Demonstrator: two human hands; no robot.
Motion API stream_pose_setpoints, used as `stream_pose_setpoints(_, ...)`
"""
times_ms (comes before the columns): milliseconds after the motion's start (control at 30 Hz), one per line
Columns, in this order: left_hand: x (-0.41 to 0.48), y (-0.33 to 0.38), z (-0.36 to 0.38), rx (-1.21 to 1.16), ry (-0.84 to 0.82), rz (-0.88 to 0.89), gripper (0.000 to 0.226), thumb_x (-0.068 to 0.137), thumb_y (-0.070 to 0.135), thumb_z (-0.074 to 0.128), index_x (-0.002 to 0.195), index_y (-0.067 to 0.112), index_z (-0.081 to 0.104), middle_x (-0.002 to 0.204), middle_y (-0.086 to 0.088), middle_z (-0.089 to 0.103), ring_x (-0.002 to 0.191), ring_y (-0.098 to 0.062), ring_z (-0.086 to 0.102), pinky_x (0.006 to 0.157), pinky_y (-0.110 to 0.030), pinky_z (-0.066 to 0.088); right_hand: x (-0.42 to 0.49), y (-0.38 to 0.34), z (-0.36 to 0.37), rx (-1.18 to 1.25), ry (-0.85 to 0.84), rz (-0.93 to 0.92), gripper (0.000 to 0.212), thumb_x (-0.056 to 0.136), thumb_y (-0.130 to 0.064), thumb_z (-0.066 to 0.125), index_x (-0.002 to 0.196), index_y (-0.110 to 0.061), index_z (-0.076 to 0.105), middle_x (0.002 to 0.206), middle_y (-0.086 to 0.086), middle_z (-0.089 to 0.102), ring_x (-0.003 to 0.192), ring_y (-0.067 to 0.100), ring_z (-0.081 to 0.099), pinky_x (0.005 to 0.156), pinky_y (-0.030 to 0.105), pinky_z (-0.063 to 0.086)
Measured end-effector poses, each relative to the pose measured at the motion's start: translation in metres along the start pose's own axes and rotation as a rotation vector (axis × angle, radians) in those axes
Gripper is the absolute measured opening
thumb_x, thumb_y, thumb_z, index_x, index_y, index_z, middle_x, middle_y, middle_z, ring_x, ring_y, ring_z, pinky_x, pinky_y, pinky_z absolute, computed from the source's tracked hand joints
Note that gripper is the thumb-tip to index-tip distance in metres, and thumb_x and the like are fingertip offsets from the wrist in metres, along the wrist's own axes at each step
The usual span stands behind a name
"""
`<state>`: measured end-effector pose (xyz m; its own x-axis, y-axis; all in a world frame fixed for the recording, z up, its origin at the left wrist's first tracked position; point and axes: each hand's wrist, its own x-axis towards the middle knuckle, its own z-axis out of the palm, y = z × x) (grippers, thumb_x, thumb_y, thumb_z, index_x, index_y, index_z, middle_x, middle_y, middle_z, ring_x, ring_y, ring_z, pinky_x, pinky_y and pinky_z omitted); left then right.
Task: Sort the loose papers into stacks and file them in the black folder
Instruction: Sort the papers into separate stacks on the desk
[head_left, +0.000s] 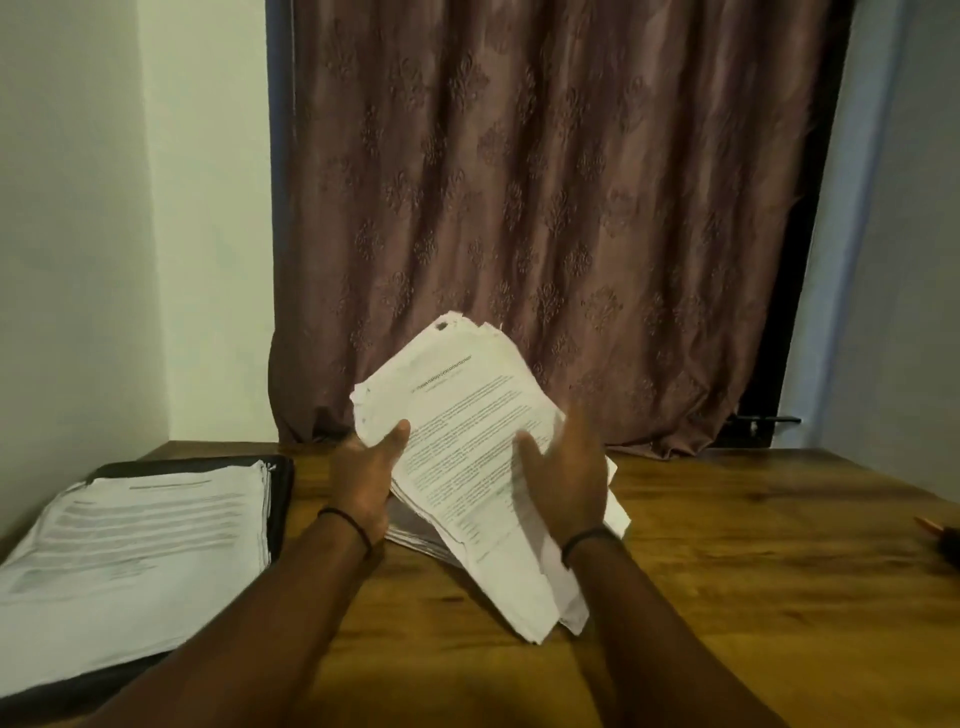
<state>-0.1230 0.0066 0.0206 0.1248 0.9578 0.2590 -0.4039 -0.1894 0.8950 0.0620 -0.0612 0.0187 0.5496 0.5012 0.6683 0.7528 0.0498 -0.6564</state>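
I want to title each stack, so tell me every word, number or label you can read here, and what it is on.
Top sheet of the raised sheaf of papers: a printed heading and paragraphs, too blurred to read.
Top sheet of the paper stack on the black folder: printed lines, too blurred to read.
No other label, brand, number or sign shows.

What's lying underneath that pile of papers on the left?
A black folder lies under the paper stack; only its dark border shows along the far, right and near edges. The sheets cover the rest, so its inside cannot be seen.
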Motion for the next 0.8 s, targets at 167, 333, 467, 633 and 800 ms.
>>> stream_pose_setpoints(167,0.002,0.047,0.004,-0.065,-0.098,0.050,0.035,0.087,0.020,0.069,0.118,0.006,0.065,0.114,-0.016,0.070,0.099,-0.035,0.069,0.088,-0.052,0.054,0.042,-0.019,-0.042,0.379,-0.255,0.072,0.083,0.074,-0.052,0.080,0.139,-0.017,0.042,0.125,0.002,0.064,0.110,0.021,0.064,0.091,0.038,0.055)
stream_pose_setpoints(333,-0.006,0.084,0.012,-0.119,-0.162,0.083,0.021,0.091,0.026,0.067,0.107,0.013,0.068,0.103,-0.012,0.074,0.090,-0.032,0.072,0.080,-0.049,0.057,0.031,-0.048,-0.053,0.699,-0.307,0.026,0.021,0.086,-0.009,0.073,0.106,-0.004,0.069,0.099,0.006,0.075,0.086,0.015,0.073,0.077,0.033,0.060)
stream_pose_setpoints(467,-0.013,0.121,0.015,-0.111,-0.205,0.196,0.009,0.093,0.020,0.063,0.096,0.016,0.070,0.092,-0.006,0.076,0.082,-0.024,0.073,0.078,-0.041,0.059,0.027,-0.065,-0.049,0.868,-0.187,0.066,0.016,0.089,-0.009,0.071,0.105,-0.009,0.070,0.101,0.009,0.075,0.094,0.024,0.072,0.082,0.038,0.060)
stream_pose_setpoints(633,-0.033,0.104,-0.013,0.009,-0.244,0.136,0.019,0.091,0.014,0.063,0.108,0.008,0.068,0.100,-0.009,0.075,0.088,-0.027,0.073,0.070,-0.032,0.060,-0.007,-0.059,-0.043,0.939,-0.215,0.117,0.032,0.091,-0.018,0.070,0.120,-0.005,0.065,0.109,0.006,0.074,0.101,0.020,0.071,0.084,0.032,0.059)
stream_pose_setpoints(800,-0.047,0.058,-0.036,0.035,-0.199,-0.003,0.022,0.089,0.008,0.065,0.111,0.003,0.067,0.105,-0.016,0.073,0.091,-0.033,0.072,0.071,-0.037,0.061,-0.061,-0.028,-0.013,0.855,-0.296,0.196,0.031,0.092,-0.019,0.069,0.121,-0.010,0.064,0.111,0.003,0.073,0.104,0.021,0.070,0.087,0.033,0.058)
